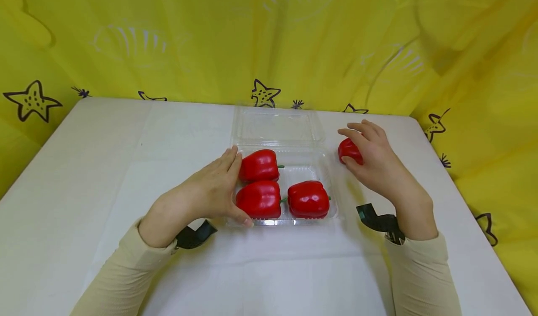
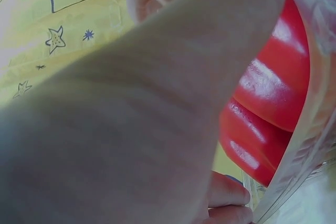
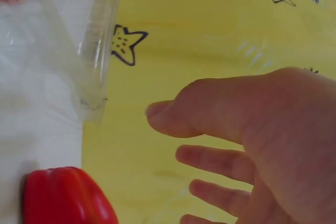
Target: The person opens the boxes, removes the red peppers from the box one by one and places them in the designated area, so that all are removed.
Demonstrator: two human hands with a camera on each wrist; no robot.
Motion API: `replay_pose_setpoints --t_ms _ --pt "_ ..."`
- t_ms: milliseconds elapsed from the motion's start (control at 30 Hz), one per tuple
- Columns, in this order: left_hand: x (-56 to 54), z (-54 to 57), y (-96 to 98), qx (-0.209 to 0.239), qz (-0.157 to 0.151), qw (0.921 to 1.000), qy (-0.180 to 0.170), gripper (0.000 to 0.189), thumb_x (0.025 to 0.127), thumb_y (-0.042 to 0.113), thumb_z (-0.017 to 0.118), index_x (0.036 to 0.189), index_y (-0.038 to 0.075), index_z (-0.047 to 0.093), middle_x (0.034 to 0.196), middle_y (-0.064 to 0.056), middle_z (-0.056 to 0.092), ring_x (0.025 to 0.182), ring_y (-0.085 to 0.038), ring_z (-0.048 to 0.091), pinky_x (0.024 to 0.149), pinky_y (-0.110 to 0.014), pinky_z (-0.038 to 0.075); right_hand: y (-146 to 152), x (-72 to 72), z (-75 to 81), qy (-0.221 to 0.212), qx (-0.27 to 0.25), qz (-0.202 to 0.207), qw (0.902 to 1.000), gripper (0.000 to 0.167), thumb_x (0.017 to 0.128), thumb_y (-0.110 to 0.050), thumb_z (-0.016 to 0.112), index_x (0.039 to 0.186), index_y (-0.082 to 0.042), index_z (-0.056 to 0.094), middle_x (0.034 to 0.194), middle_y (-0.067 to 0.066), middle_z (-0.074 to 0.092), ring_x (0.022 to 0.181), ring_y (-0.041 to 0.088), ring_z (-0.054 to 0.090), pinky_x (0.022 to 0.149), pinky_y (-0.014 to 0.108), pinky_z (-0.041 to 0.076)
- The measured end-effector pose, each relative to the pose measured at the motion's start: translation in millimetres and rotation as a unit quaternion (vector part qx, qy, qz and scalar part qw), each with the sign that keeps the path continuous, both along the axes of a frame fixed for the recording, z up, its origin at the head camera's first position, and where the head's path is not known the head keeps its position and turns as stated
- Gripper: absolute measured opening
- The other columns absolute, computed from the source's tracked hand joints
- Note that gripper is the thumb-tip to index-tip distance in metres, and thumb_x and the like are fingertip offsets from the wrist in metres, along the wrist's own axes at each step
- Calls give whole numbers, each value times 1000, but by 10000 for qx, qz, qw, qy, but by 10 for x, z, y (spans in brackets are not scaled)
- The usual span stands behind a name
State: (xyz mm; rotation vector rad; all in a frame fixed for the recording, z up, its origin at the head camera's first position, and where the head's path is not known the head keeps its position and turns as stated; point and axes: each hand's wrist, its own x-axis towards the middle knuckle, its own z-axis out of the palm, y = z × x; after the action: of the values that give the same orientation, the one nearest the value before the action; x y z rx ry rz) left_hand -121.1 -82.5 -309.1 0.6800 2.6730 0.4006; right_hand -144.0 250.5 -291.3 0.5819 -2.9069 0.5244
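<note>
A clear plastic clamshell box (image 1: pixel 308 172) lies on the table, its lid folded back. Two red bell peppers, one at the upper left (image 1: pixel 259 165) and one at the lower left (image 1: pixel 259 200), sit inside it. A third bell pepper (image 1: pixel 308 199) lies at the lower right of the box. My left hand (image 1: pixel 206 192) rests against the box's left side with straight fingers. My right hand (image 1: pixel 374 159) hovers over another bell pepper (image 1: pixel 349 151) outside the box, partly hiding it. The right wrist view shows its fingers (image 3: pixel 215 163) apart from the pepper (image 3: pixel 65 198).
The raised lid (image 1: pixel 277 125) reaches the table's far edge. A yellow patterned curtain (image 1: pixel 201 40) hangs behind and on both sides. White table surface (image 1: pixel 84 166) extends left of the box and in front of it. Dark straps (image 1: pixel 380 221) circle both wrists.
</note>
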Motion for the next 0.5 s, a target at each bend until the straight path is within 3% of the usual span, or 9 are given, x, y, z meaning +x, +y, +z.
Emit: replay_pose_setpoints --t_ms 167,500 --pt "8 -11 -2 44 0 10000 29 134 61 60 87 155 -6 17 165 -23 11 154 -41 11 121 -52 27 -77 66 43 179 -134 373 9991 47 87 1 68 132 0 56 135 22 52 132 42 38 108 59 39" --pt "2 -12 -3 35 -7 10000 37 135 61 60 87 155 -6 17 165 -23 11 154 -40 11 121 -52 26 -271 217 119 -701 -71 871 9937 51 91 -11 69 139 -6 52 142 15 51 132 34 46 106 56 46"
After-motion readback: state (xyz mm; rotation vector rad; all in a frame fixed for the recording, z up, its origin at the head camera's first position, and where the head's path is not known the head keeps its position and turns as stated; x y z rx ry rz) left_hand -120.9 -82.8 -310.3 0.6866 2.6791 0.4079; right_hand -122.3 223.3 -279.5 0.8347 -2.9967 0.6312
